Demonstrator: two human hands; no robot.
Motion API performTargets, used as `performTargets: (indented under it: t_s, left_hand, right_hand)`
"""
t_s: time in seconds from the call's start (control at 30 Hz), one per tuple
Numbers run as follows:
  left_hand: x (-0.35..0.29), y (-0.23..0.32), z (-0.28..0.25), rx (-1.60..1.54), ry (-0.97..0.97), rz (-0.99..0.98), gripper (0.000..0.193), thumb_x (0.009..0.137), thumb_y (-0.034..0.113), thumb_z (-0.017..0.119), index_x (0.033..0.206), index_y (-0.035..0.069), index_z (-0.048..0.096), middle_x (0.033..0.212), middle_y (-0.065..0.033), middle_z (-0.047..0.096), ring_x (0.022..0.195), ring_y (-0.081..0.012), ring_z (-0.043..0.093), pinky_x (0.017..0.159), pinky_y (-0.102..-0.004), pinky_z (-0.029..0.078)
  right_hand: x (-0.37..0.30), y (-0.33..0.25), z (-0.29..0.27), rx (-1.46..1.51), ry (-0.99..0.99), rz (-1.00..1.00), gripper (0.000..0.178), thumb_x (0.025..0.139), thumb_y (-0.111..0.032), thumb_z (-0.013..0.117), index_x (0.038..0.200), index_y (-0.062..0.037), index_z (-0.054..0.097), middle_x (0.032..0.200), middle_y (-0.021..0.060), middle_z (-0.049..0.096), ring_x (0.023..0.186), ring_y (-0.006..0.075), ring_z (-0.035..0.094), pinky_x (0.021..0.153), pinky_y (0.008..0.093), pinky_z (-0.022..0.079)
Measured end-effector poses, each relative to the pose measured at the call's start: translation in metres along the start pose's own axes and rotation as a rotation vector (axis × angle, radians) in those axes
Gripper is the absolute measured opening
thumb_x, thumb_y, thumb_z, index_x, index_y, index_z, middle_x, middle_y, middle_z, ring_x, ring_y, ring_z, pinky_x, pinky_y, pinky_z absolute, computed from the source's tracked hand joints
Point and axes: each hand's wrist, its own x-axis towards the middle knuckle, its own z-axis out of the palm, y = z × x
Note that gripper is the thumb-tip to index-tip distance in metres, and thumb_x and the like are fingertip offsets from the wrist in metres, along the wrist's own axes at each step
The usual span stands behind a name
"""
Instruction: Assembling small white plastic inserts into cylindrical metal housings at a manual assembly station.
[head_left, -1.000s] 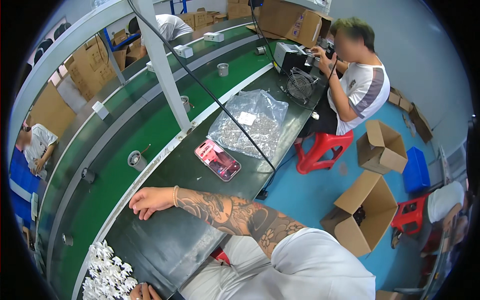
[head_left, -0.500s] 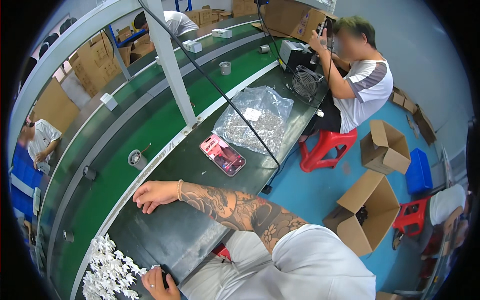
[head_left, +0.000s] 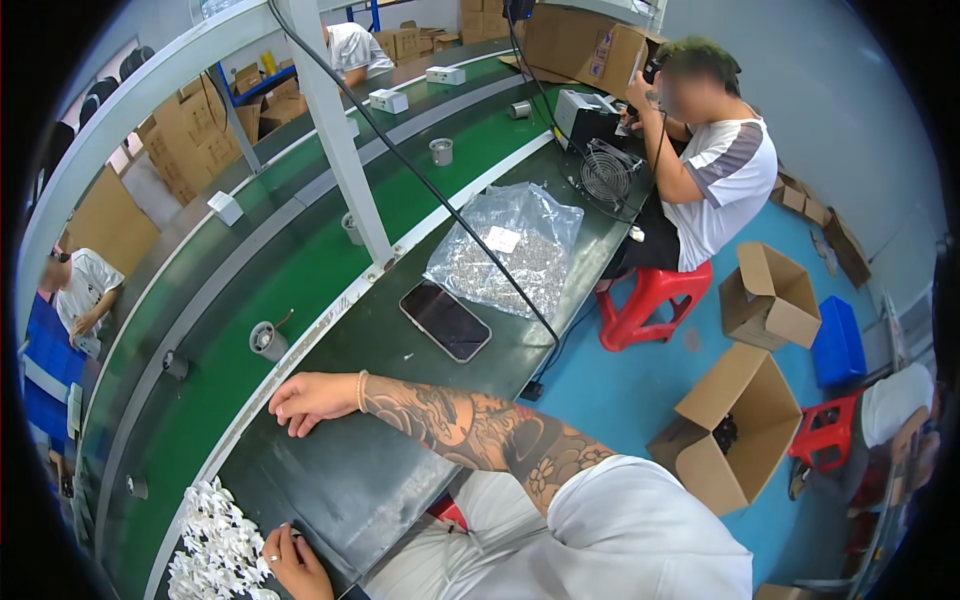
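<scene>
My right hand [head_left: 313, 400], at the end of a tattooed forearm with a bead bracelet, rests on the dark workbench [head_left: 365, 480] beside its pale edge strip. Its fingers are curled in loosely, and nothing shows in them. Lower down, my left hand [head_left: 296, 565], wearing a ring, lies with bent, slightly parted fingers against a pile of small white plastic parts [head_left: 215, 545]. No part is visibly held. Beyond my right arm lies a phone [head_left: 446, 320] with a dark screen. A clear plastic bag of small metal pieces [head_left: 510, 245] is just past it.
A green conveyor [head_left: 225, 410] curves along the bench, carrying grey metal cups [head_left: 268, 341] and white boxes [head_left: 388, 101]. A black cable [head_left: 430, 185] hangs across the bench past a white post [head_left: 345, 150]. A co-worker [head_left: 725, 170] sits on a red stool [head_left: 655, 300]; open cartons [head_left: 730, 430] stand on the floor.
The phone screen has gone from lit to dark. My left hand has shifted slightly left and up, toward the white parts. My right hand has barely moved. Another metal cup shows beside the post.
</scene>
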Motion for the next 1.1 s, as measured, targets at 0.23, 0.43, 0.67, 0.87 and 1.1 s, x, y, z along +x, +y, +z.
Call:
performTargets:
  t_s: [0.23,0.43,0.67,0.87,1.1]
  left_hand:
    - [0.001,-0.007,-0.001,0.212,0.104,-0.015,0.044,0.087,0.006,0.062,0.130,0.000,0.051,0.118,-0.0184,0.055,0.108,-0.0333,0.053,0.099,-0.0447,0.037]
    - [-0.010,-0.023,-0.003,0.264,0.225,-0.167,0.044,0.089,0.006,0.062,0.131,0.000,0.052,0.105,-0.0139,0.061,0.096,-0.0286,0.057,0.091,-0.0409,0.040]
    - [0.015,0.044,0.000,0.034,0.037,0.056,0.024,0.081,0.003,0.066,0.105,0.001,0.066,0.104,-0.0171,0.059,0.096,-0.0344,0.056,0.087,-0.0421,0.046]
    - [0.045,0.057,0.025,-0.196,0.072,0.018,0.019,0.077,0.004,0.069,0.095,0.003,0.062,0.104,-0.0158,0.057,0.095,-0.0352,0.056,0.084,-0.0399,0.048]
    - [0.120,0.026,0.036,-0.124,0.090,0.164,0.030,0.078,0.002,0.060,0.107,0.007,0.064,0.098,-0.0130,0.056,0.090,-0.0324,0.056,0.079,-0.0416,0.049]
  right_hand:
    - [-0.008,-0.003,-0.007,0.052,0.026,-0.007,0.032,0.093,-0.016,0.059,0.116,0.0044,0.053,0.102,0.0142,0.059,0.084,0.0252,0.066,0.074,0.0368,0.057]
    - [0.004,0.001,0.002,0.036,-0.005,0.004,0.030,0.093,-0.014,0.059,0.116,0.0045,0.053,0.101,0.0139,0.059,0.082,0.0250,0.067,0.072,0.0352,0.058]
    - [-0.005,-0.003,-0.003,-0.028,0.046,-0.023,0.034,0.095,-0.017,0.059,0.122,0.0040,0.056,0.103,0.0150,0.065,0.087,0.0221,0.068,0.077,0.0349,0.059]
    - [0.000,0.001,-0.036,-0.636,0.923,-0.548,0.017,0.092,-0.005,0.053,0.107,-0.0015,0.060,0.072,-0.0001,0.057,0.055,0.0060,0.051,0.047,0.0214,0.041]
    - [0.008,-0.009,-0.013,-0.571,0.851,-0.345,0.029,0.089,-0.003,0.052,0.118,-0.0007,0.053,0.076,0.0007,0.056,0.059,0.0062,0.051,0.048,0.0197,0.041]
